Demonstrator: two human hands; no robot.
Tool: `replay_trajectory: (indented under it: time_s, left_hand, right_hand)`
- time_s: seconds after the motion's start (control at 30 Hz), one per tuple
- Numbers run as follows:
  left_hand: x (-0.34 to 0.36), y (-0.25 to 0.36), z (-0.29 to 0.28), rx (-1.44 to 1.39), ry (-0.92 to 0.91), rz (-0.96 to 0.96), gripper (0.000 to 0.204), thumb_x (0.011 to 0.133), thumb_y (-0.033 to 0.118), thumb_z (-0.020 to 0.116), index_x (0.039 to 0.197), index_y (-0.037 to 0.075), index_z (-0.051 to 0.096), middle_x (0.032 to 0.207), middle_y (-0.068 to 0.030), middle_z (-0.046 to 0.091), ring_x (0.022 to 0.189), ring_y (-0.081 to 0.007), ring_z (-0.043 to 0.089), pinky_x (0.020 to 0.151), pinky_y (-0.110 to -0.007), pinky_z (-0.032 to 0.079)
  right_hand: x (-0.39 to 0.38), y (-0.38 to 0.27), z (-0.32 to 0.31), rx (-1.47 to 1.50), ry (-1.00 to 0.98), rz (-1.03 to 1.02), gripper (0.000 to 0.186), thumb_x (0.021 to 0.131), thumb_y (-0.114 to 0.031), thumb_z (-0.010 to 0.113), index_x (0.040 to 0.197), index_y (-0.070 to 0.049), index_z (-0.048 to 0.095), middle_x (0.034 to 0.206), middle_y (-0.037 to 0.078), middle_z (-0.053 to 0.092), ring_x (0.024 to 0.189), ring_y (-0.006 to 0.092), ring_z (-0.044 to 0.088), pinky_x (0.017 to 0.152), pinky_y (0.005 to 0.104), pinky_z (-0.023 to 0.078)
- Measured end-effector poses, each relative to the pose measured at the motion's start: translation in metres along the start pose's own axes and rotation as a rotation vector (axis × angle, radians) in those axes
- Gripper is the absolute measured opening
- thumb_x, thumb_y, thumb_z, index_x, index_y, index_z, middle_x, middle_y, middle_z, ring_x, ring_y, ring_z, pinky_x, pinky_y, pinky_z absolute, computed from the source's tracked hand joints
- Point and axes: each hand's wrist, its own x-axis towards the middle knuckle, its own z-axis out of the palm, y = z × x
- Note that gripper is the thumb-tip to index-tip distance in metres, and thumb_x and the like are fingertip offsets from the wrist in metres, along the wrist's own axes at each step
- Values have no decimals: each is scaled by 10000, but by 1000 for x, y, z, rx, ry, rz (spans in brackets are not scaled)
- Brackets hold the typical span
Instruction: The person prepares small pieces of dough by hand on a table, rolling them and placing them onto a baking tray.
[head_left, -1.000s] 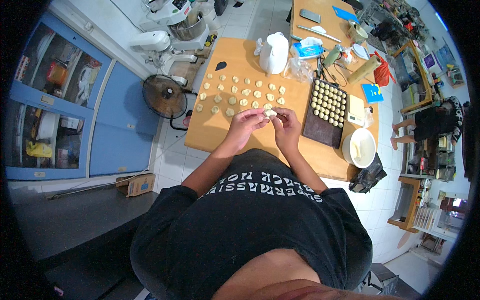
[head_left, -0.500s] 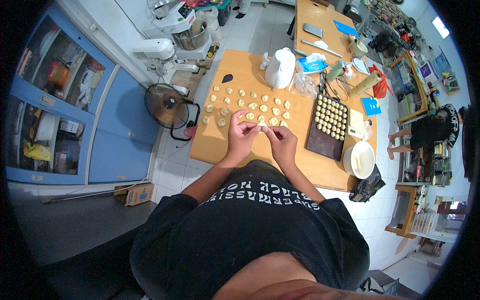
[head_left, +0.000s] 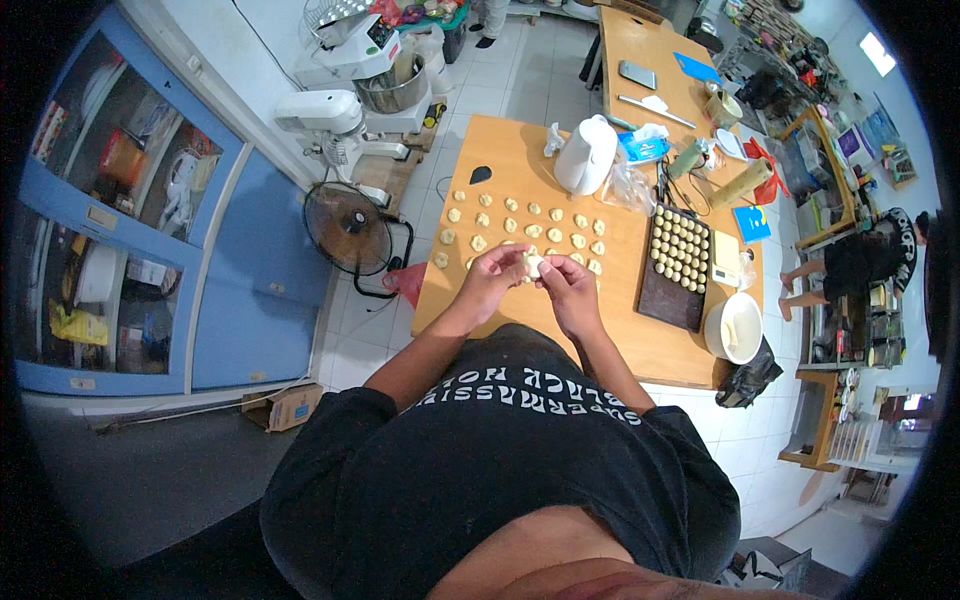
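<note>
Tiled room (head_left: 500, 75), wooden surface (head_left: 510, 150): two hands (head_left: 488, 282) pinch one dough piece (head_left: 534, 266) at center, two stand mixers (head_left: 320, 112) upper left.

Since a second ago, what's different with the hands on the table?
The left hand and right hand moved left over the table, away from the dark tray. They hold a dough piece, as before; nothing was let go. The view shifted too, so table things look lower and farther right. The tray, white jug and bowl stayed put.
</note>
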Motion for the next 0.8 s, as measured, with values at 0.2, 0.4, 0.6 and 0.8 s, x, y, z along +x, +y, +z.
replay_trajectory:
  time_s: [0.2,0.4,0.6,0.8]
  left_hand:
    - [-4,6,-18,220,-9,153,145,977,46,748,1115,12,716,1062,-15,699,1016,-108,647,873,-287,533]
    - [-4,5,-49,341,101,50,233,911,45,824,1089,-4,681,979,-53,747,891,-99,675,811,-254,533]
    - [-8,32,-44,341,-7,64,442,907,30,823,1315,7,654,960,-57,754,856,-89,668,796,-247,528]
    - [-4,24,-55,231,-123,1,312,940,44,801,1240,4,727,1091,-40,731,977,-94,661,879,-251,534]
  right_hand:
    - [2,28,22,34,234,-7,181,1015,-133,735,1069,40,736,975,62,749,840,119,677,768,268,546]
    - [4,59,34,-258,281,33,218,1019,-187,734,990,27,761,951,62,752,828,116,673,771,265,541]
    - [4,50,44,49,277,61,217,1020,-76,712,1210,26,683,1018,103,756,911,176,720,845,322,594]
    - [5,53,53,108,321,-102,391,965,53,720,1331,46,583,1072,144,757,971,214,736,915,340,596]
